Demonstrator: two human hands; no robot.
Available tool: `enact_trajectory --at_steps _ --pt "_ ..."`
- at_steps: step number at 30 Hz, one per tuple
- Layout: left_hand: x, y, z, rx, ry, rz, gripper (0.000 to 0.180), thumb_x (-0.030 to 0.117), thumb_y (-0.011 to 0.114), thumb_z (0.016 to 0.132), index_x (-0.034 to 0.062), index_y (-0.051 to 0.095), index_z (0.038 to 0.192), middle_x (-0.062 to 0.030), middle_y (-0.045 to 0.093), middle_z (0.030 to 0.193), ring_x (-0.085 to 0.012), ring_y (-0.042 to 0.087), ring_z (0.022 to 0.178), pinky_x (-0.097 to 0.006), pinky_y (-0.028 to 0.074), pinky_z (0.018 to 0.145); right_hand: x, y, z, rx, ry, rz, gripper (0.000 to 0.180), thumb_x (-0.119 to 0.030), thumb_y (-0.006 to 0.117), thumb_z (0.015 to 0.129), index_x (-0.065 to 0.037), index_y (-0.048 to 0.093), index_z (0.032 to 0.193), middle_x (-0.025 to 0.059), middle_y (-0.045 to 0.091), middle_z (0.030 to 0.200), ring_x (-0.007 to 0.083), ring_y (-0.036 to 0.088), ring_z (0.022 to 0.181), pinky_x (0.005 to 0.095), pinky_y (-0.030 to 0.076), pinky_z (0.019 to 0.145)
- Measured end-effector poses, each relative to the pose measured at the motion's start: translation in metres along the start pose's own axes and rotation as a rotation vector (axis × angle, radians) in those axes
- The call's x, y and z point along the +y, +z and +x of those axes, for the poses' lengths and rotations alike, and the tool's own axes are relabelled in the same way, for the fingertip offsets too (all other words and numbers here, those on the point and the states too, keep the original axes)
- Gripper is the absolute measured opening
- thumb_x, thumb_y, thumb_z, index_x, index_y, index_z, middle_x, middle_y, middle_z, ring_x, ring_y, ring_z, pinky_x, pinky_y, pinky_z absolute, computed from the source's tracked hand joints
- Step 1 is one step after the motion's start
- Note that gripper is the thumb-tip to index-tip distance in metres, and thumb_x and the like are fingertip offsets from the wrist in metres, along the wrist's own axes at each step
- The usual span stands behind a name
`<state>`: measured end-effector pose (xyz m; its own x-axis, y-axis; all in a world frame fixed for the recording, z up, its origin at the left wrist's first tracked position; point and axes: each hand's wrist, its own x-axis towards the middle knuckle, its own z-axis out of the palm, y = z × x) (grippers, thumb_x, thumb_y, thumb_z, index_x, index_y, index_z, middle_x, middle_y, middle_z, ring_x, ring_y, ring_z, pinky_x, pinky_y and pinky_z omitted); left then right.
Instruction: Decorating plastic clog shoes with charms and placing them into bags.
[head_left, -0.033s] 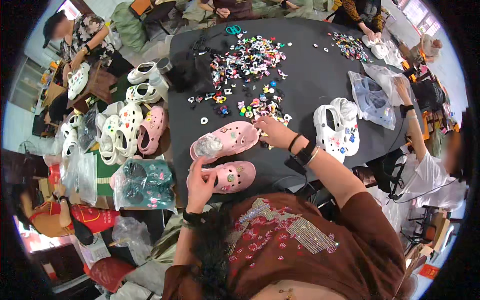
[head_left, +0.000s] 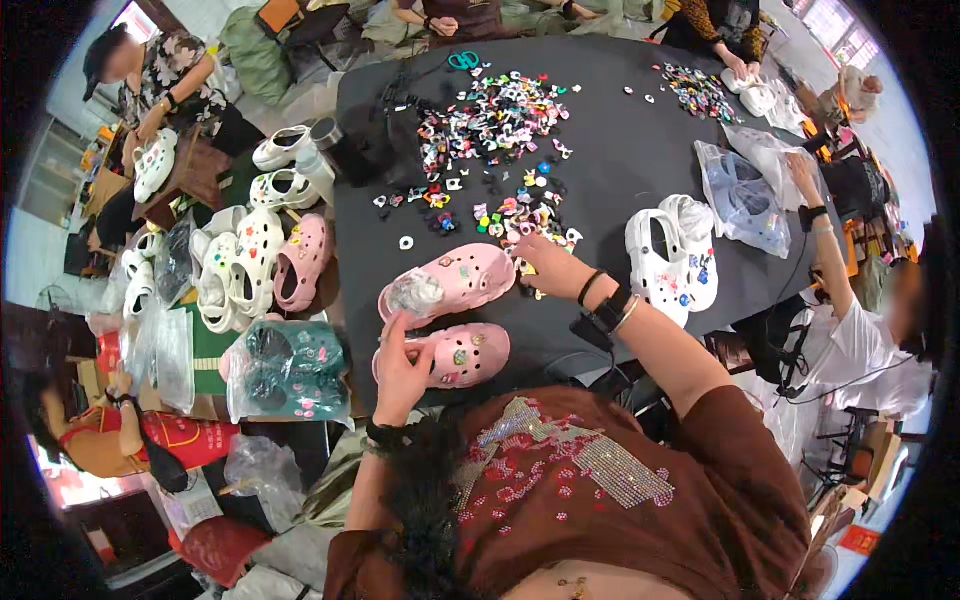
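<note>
Two pink clogs lie on the dark table before me, toes to the right. The far pink clog [head_left: 470, 276] has clear plastic stuffing [head_left: 416, 293] in its heel opening and a few charms on top. Several charms also dot the near pink clog [head_left: 470, 355]. My left hand [head_left: 402, 368] is bent over the heel end of the near clog, its fingertips at the heel of the far one. Beyond the far clog's toe, my right hand [head_left: 548, 268] has its fingers closed at a small heap of colourful charms [head_left: 532, 215]; what they hold is hidden.
A large charm pile [head_left: 495, 120] spreads at the far middle. White clogs [head_left: 672, 262] stand right, beside a bagged blue pair [head_left: 745, 205]. More clogs [head_left: 258, 255] and a bagged green pair [head_left: 285, 370] fill the left side. Several co-workers sit around; one reaches in from the right.
</note>
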<state>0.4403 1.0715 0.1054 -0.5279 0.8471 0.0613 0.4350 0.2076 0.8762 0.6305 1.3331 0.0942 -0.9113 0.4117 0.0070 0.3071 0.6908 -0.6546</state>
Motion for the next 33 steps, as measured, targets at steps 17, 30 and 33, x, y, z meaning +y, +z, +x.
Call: enact_trajectory --at_steps 17,30,33 --pt "-0.009 -0.005 0.050 -0.403 0.083 0.337 0.060 -0.004 0.054 0.076 0.0092 0.042 0.133 -0.0168 0.034 0.143 -0.0389 0.046 0.117 -0.043 0.043 0.094 0.020 0.029 0.001 -0.175 0.116 0.072 0.071 -0.015 0.067 0.076 0.001 0.032 0.135 0.0242 0.060 0.102 0.0360 0.059 0.096 0.0412 0.048 0.082" --pt "-0.003 0.000 0.040 -0.293 0.261 0.714 0.073 -0.005 0.062 0.064 0.0140 0.043 0.132 -0.0157 0.040 0.131 -0.0399 0.044 0.113 -0.048 0.042 0.090 0.034 0.043 -0.024 -0.196 0.059 0.151 0.085 -0.016 0.069 0.075 -0.001 0.019 0.142 0.0257 0.050 0.124 0.0375 0.053 0.110 0.0415 0.043 0.095" --pt "-0.012 0.013 0.040 -0.179 0.354 0.658 0.053 -0.006 0.054 0.068 0.0086 0.051 0.119 -0.0195 0.048 0.119 -0.0424 0.050 0.102 -0.049 0.045 0.081 0.033 0.042 -0.025 -0.172 0.020 0.136 0.084 -0.015 0.069 0.075 -0.001 0.020 0.142 0.0255 0.050 0.124 0.0369 0.052 0.112 0.0408 0.042 0.096"
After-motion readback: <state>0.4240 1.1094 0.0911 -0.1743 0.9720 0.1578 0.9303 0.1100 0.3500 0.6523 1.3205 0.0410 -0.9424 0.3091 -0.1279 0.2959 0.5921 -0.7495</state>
